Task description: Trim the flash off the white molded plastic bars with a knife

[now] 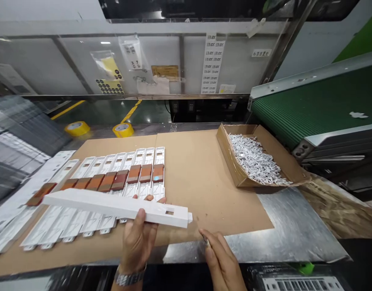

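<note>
My left hand (140,238) grips a long white plastic strip-shaped housing (113,205) near its right end, thumb on the near side and fingertips showing behind it. A small rectangular window is cut near that end. To the right and just below, my right hand (220,258) is closed in a pinch on a tiny item, with a dark curved edge and a bit of white showing between thumb and forefinger. Behind the held housing lies a row of similar white housings (159,155), open side up, with reddish-brown blocks (119,180) across their middles.
At the right stands an open cardboard box (227,157) heaped with small white curled parts (255,159). A green conveyor belt (319,105) runs beyond it. Two yellow tape rolls (123,129) sit at the back edge. Cardboard sheeting (192,169) covers part of the metal table (304,226).
</note>
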`<state>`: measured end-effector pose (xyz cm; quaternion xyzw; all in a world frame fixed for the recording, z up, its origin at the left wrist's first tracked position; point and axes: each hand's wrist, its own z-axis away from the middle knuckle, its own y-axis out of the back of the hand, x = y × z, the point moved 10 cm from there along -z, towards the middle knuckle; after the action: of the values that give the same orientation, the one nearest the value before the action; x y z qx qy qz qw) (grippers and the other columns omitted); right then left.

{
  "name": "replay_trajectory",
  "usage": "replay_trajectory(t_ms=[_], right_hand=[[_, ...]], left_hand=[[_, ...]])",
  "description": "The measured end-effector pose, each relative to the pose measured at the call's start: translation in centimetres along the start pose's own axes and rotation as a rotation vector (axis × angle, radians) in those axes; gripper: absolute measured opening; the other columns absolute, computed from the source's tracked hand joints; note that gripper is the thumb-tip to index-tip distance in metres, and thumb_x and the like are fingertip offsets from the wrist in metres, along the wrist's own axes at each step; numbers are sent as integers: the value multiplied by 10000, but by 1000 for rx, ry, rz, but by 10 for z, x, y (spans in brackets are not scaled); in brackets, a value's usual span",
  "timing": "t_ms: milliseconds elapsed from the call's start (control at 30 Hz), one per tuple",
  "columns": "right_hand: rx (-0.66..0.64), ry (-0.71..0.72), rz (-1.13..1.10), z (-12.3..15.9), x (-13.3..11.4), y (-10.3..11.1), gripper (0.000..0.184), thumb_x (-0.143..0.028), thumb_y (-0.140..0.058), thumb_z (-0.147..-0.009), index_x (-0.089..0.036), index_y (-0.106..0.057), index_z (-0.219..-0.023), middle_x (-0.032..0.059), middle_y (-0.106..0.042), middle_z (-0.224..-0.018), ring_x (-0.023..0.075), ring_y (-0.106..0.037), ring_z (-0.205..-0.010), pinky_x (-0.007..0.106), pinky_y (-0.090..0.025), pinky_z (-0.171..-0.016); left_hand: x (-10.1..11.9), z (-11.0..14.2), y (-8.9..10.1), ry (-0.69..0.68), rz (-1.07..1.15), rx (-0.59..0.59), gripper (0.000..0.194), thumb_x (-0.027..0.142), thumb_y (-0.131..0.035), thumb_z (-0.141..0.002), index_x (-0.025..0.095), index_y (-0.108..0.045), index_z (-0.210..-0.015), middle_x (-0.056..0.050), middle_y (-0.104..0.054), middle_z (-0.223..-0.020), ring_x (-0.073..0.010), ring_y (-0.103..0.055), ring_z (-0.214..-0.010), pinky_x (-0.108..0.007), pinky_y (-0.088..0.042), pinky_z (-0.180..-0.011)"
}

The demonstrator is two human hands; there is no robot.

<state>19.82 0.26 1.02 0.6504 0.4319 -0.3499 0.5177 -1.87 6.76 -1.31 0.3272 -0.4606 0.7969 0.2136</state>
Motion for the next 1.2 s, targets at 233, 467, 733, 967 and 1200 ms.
replay_trajectory(t_ms=[233,467,733,967,1200], right_hand=[[162,184,251,1,-15,-2,304,-245,-402,-938,-211,-529,-1211,58,-621,-874,154,-616,-716,224,-497,-635],[162,259,399,-2,-24,-7,307,-232,-418,-934,-175,-551,-1204,57,-614,-786,145,-610,-643,214,-484,-563],[169,270,433,-1,-26,-8,316,-214,-423,-932,-175,-526,-1228,91,-644,-869,173,-635,-720,241,-497,-597],[223,280,471,1,-30,-4,302,-236,-417,-935,-165,-571,-1185,73,-642,-807,163,-636,-668,235,-496,-570],[206,268,508,2,-28,-5,299,-225,-422,-934,-153,-559,-1191,78,-630,-800,167,-611,-648,246,-475,-553]], left_hand=[[13,7,-4,-132,-79,46,631,397,-842,-489,283,-557,-1040,17,-654,-936,-265,-678,-803,-351,-592,-653],[16,10,-5,-141,-91,77,578,389,-839,-499,269,-551,-986,51,-641,-835,-249,-683,-762,-330,-594,-636],[16,9,-4,-153,-129,59,448,393,-807,-562,247,-549,-897,54,-619,-857,-247,-681,-773,-319,-594,-623],[12,11,-1,-109,-144,96,535,424,-834,-493,210,-548,-891,6,-653,-848,-255,-682,-775,-321,-587,-684],[11,10,1,-99,-155,97,546,415,-828,-511,218,-550,-938,10,-659,-841,-248,-681,-804,-318,-577,-727]])
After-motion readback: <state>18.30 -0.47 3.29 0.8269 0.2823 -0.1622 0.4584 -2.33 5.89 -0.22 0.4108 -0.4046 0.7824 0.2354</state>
